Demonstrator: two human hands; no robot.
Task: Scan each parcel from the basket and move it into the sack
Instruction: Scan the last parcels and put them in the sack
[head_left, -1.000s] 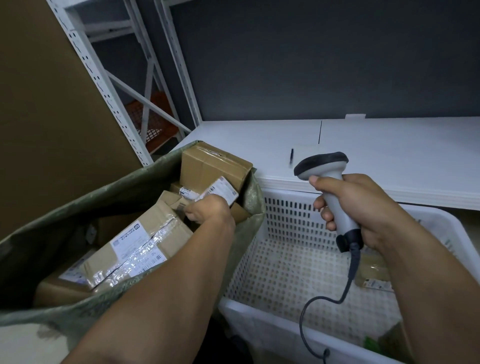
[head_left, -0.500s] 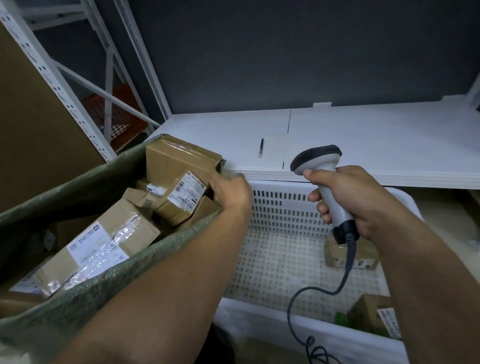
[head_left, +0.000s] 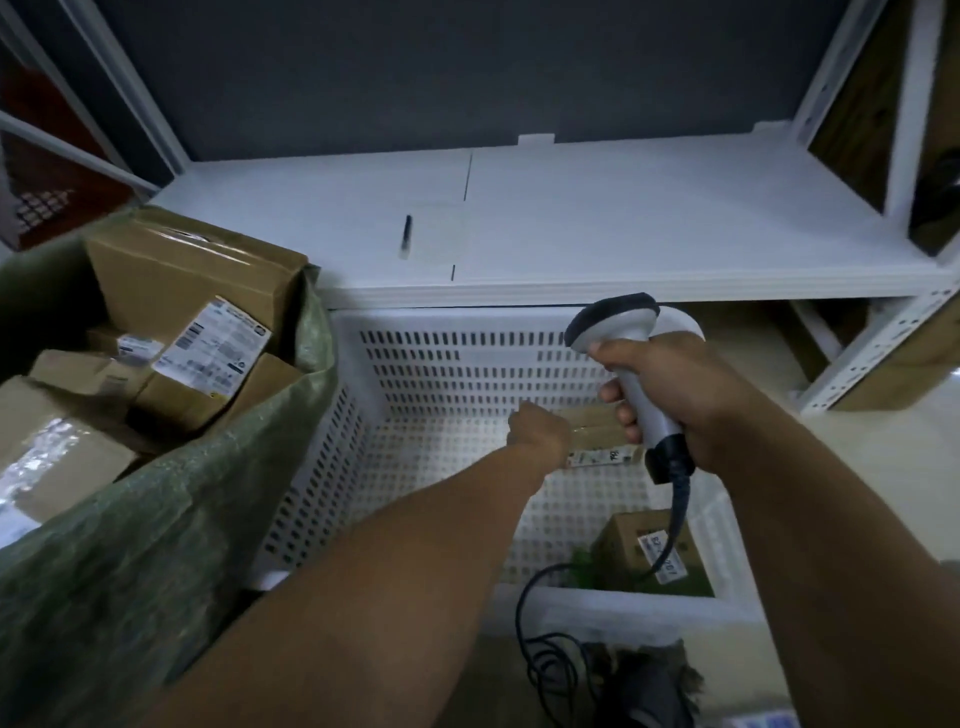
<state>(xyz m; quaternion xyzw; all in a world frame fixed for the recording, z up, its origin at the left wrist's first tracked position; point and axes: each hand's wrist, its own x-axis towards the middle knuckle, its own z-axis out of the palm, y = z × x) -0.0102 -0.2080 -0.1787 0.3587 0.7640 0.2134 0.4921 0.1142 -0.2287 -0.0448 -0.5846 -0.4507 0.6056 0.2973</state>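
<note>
Head view: the left hand has left the green woven sack at frame left and now meets a small brown cardboard parcel on the floor of the white perforated plastic basket, centre frame. The next scan looks close, though I cannot tell if its fingers have closed. The right hand stays wrapped round the grey handheld scanner just above; the labels are too blurred to read.

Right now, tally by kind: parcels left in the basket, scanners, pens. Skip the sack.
Parcels in basket: 2 (far parcel, near parcel)
Scanner: 1
Pen: 1
Total: 4
</note>
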